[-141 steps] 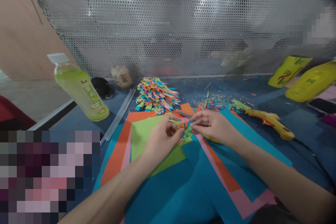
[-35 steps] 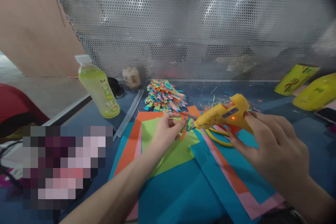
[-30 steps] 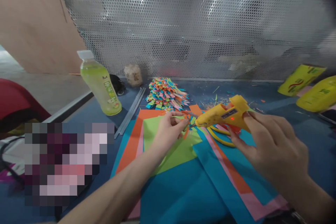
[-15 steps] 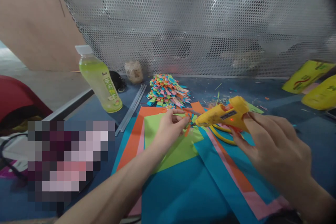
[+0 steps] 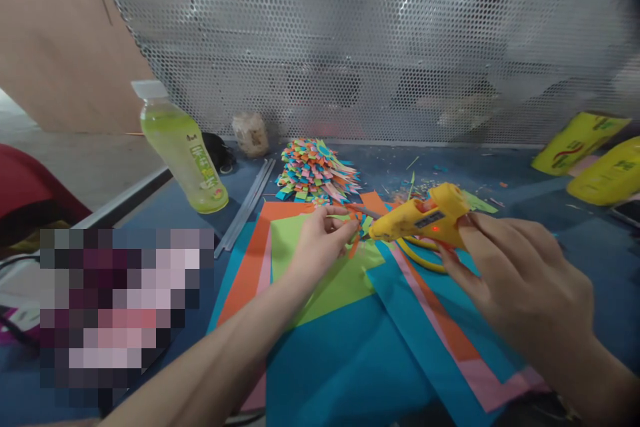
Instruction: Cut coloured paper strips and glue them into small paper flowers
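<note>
My right hand [image 5: 510, 267] is closed around a yellow hot glue gun [image 5: 423, 219] with a small red light lit on its side. The gun's nozzle points left, close to the fingertips of my left hand [image 5: 327, 233]. Between the thumb and fingers of that hand is a small piece of orange paper strip [image 5: 354, 247], partly hidden by the fingers. Under both hands lie sheets of coloured paper, with a lime green sheet [image 5: 325, 293] on top of a blue sheet [image 5: 345, 373]. Yellow-handled scissors [image 5: 423, 260] lie partly hidden below the glue gun.
A heap of fringed multicoloured paper [image 5: 317, 170] stands behind my hands. To the left are clear glue sticks [image 5: 245, 210] and a green drink bottle [image 5: 185, 153]. Yellow packages [image 5: 580, 143] stand at the right, and a perforated metal panel [image 5: 325, 33] closes the back.
The whole view has shifted slightly, so things sit a little further left. Both hands keep almost the same pose, with the nozzle still beside the left fingertips.
</note>
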A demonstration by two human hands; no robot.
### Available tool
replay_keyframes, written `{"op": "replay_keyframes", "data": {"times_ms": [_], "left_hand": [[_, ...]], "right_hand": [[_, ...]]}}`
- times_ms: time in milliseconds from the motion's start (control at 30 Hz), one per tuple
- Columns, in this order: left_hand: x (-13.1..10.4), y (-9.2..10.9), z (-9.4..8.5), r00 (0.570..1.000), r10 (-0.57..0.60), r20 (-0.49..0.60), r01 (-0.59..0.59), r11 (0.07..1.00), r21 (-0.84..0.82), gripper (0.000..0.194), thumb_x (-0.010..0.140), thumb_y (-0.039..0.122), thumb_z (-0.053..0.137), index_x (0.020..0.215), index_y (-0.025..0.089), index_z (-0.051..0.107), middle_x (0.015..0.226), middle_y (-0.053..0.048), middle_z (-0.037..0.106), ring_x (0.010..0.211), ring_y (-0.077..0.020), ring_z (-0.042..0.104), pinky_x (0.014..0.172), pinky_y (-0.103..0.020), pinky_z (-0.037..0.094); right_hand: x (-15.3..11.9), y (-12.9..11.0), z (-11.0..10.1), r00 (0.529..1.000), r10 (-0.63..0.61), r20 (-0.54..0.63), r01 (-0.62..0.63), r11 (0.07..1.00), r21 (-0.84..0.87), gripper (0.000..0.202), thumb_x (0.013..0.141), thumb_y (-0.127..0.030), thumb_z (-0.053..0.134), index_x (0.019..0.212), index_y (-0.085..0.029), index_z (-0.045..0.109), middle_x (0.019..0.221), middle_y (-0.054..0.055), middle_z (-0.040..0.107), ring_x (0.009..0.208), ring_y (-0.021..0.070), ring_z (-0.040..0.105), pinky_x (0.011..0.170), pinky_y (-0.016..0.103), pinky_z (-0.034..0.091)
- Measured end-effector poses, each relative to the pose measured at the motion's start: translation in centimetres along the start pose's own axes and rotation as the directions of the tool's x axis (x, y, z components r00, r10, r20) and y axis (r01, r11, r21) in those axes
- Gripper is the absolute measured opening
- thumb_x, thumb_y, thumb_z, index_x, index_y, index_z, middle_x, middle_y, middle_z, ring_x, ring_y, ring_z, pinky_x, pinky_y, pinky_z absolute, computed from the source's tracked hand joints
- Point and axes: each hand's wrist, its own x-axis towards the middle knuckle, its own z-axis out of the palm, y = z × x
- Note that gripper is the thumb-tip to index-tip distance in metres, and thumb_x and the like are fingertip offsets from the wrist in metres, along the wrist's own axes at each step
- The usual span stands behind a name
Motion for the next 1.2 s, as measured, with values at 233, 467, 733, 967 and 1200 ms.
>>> {"op": "replay_keyframes", "data": {"times_ms": [233, 467, 733, 967, 1200], "left_hand": [[-0.02, -0.18, -0.04, 1.000, 0.014, -0.001, -0.014, 1.000, 0.000, 0.016, 0.072, 0.021, 0.065, 0.081, 0.016, 0.052, 0.051, 0.006, 0.054, 0.037, -0.0046, 0.044, 0.038, -0.017, 0.032], [-0.11, 0.04, -0.02, 1.000, 0.016, 0.009, -0.016, 1.000, -0.002, 0.018, 0.072, 0.021, 0.066, 0.083, 0.015, 0.053, 0.052, 0.005, 0.054, 0.038, -0.0049, 0.046, 0.039, -0.017, 0.033], [0.00, -0.17, -0.03, 1.000, 0.014, 0.002, -0.014, 1.000, -0.012, 0.017, 0.072, 0.021, 0.065, 0.082, 0.016, 0.052, 0.056, 0.004, 0.057, 0.040, -0.0049, 0.046, 0.039, -0.017, 0.034], [0.13, -0.47, -0.09, 0.999, 0.033, 0.024, -0.033, 0.999, -0.012, 0.018, 0.072, 0.022, 0.064, 0.083, 0.016, 0.052, 0.052, 0.006, 0.053, 0.039, -0.0054, 0.044, 0.039, -0.018, 0.034], [0.51, -0.83, -0.33, 0.998, 0.047, 0.029, -0.046, 0.999, -0.022, 0.025, 0.069, 0.027, 0.067, 0.084, 0.016, 0.050, 0.054, 0.006, 0.054, 0.037, -0.0047, 0.042, 0.038, -0.019, 0.033]], "right_hand": [[0.33, -0.26, 0.00, 1.000, -0.006, -0.003, 0.006, 1.000, -0.003, 0.040, 0.072, -0.016, 0.067, 0.109, -0.010, 0.051, 0.096, 0.013, 0.063, 0.081, 0.0246, 0.055, 0.071, 0.035, 0.049], [0.01, -0.15, -0.13, 1.000, -0.001, 0.012, 0.001, 1.000, 0.011, 0.040, 0.073, -0.015, 0.066, 0.110, -0.010, 0.052, 0.096, 0.013, 0.063, 0.083, 0.0254, 0.056, 0.073, 0.036, 0.048], [0.14, -0.11, -0.34, 1.000, -0.004, 0.011, 0.004, 1.000, -0.001, 0.039, 0.074, -0.015, 0.065, 0.109, -0.011, 0.051, 0.096, 0.013, 0.062, 0.082, 0.0249, 0.055, 0.072, 0.036, 0.049], [0.32, -0.20, -0.32, 0.999, -0.033, -0.018, 0.033, 0.999, 0.016, 0.043, 0.068, -0.012, 0.071, 0.107, -0.007, 0.052, 0.094, 0.013, 0.062, 0.079, 0.0253, 0.055, 0.070, 0.036, 0.050], [0.31, -0.11, -0.22, 0.999, -0.030, -0.025, 0.031, 0.999, 0.018, 0.044, 0.067, -0.011, 0.071, 0.106, -0.007, 0.052, 0.094, 0.013, 0.063, 0.080, 0.0253, 0.056, 0.068, 0.036, 0.051]]}}
